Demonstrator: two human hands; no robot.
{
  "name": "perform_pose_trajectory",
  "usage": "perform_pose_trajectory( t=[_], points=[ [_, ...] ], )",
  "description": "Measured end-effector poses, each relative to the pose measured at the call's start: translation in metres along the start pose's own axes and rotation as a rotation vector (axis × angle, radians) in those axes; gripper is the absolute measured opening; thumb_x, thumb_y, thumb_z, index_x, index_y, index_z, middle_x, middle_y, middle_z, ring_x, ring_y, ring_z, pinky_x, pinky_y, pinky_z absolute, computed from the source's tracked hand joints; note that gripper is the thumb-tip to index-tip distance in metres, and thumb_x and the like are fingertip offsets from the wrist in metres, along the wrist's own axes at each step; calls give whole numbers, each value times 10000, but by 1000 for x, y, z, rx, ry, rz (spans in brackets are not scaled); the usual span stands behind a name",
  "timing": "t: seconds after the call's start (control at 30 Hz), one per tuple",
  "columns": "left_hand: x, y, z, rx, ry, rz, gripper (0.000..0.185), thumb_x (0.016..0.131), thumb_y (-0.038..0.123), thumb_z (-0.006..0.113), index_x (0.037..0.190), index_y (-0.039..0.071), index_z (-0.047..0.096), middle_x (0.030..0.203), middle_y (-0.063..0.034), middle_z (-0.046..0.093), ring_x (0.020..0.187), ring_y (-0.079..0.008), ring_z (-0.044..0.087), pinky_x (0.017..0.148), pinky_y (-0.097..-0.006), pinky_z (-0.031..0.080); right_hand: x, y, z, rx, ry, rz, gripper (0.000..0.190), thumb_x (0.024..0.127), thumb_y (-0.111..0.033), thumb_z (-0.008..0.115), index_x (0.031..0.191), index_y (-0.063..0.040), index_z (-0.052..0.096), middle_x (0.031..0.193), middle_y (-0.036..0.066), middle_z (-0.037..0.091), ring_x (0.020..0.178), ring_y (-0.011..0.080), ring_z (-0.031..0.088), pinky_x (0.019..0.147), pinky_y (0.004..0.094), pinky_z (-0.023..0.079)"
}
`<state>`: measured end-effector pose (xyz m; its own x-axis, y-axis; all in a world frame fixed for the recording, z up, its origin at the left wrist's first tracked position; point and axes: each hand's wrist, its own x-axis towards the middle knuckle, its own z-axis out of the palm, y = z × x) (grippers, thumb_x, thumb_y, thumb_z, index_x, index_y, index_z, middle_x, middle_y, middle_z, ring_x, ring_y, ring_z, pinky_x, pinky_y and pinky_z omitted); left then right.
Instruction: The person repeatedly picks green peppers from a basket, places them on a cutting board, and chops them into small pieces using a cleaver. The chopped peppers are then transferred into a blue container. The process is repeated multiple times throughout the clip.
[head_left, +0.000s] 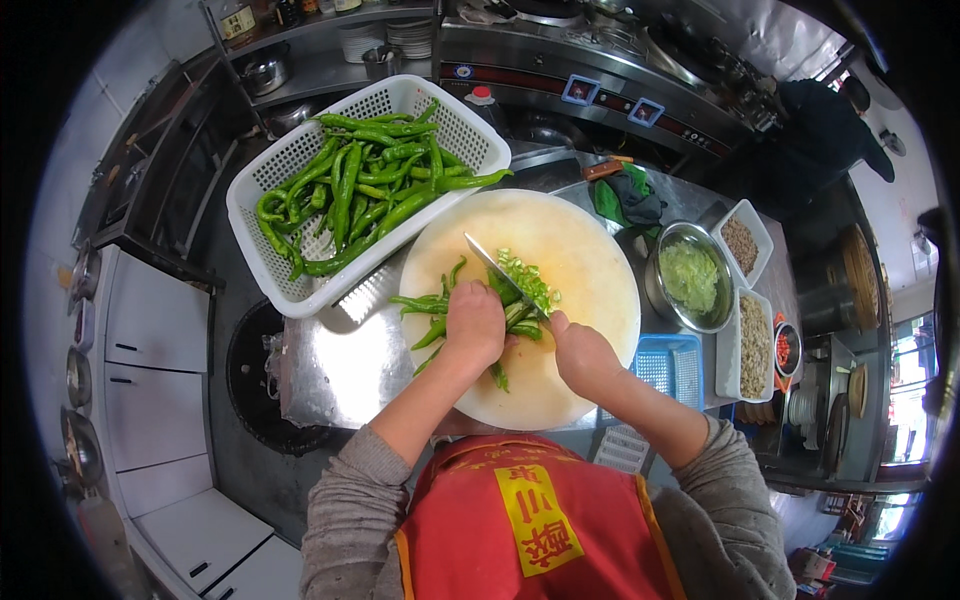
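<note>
A round white cutting board (592, 262) lies in front of me on a steel table. My right hand (587, 355) is closed on the handle of a kitchen knife (501, 271), whose blade points up and to the left across the board. With my left hand (477, 319) I press down a bunch of long green peppers (431, 304), just left of the blade. Small chopped pepper pieces (529, 276) lie on the blade's far side. A white perforated plastic basket (274, 296) full of whole green peppers (349, 180) stands at the upper left, close beside the board.
Right of the board are a steel bowl (729, 289) of shredded green vegetable, white containers (766, 360) of chopped food and a blue basket (703, 375). A green and dark cloth (628, 196) lies behind. Beyond are a stove (525, 56) and a person in dark clothes (825, 135).
</note>
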<state>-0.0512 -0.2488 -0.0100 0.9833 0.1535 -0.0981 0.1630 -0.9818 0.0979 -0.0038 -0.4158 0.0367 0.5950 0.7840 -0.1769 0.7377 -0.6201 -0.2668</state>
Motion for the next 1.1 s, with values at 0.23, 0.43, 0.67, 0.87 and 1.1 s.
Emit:
perform_pose_trajectory(
  t=[0.23, 0.43, 0.67, 0.87, 1.1],
  points=[
    [-1, 3, -5, 88, -61, 26, 586, 638, 524, 695, 897, 2, 632, 904, -72, 567, 907, -221, 482, 800, -314, 366, -19, 10, -32, 11, 40, -31, 176, 788, -21, 433, 954, 30, 407, 637, 206, 553, 600, 379, 555, 556, 468, 433],
    [1, 2, -9, 136, -137, 76, 610, 666, 559, 658, 896, -6, 645, 901, -66, 574, 900, -225, 477, 803, -309, 360, -37, 2, -47, -27, -137, 19, 184, 789, -18, 430, 966, 21, 395, 662, 208, 557, 637, 378, 563, 573, 465, 441],
    [1, 5, -7, 57, -107, -24, 623, 648, 539, 696, 912, -21, 627, 923, -93, 579, 914, -226, 493, 800, -306, 377, 4, -5, 3, 15, 2, 7, 145, 796, -34, 433, 930, 20, 437, 682, 220, 568, 641, 384, 562, 585, 471, 442],
    [1, 7, -17, 4, -168, -114, 616, 654, 521, 708, 932, -18, 599, 939, -111, 569, 916, -228, 501, 790, -310, 406, -11, 4, -24, 67, 41, 5, 161, 792, -41, 445, 934, 23, 404, 664, 226, 554, 638, 403, 555, 575, 476, 433],
    [4, 11, -17, -26, -168, -180, 583, 662, 515, 709, 919, 1, 612, 939, -115, 563, 919, -242, 499, 799, -319, 403, -47, -7, -39, 106, -62, 92, 152, 800, -33, 436, 932, 22, 386, 667, 231, 552, 641, 409, 551, 584, 487, 425]
  ],
)
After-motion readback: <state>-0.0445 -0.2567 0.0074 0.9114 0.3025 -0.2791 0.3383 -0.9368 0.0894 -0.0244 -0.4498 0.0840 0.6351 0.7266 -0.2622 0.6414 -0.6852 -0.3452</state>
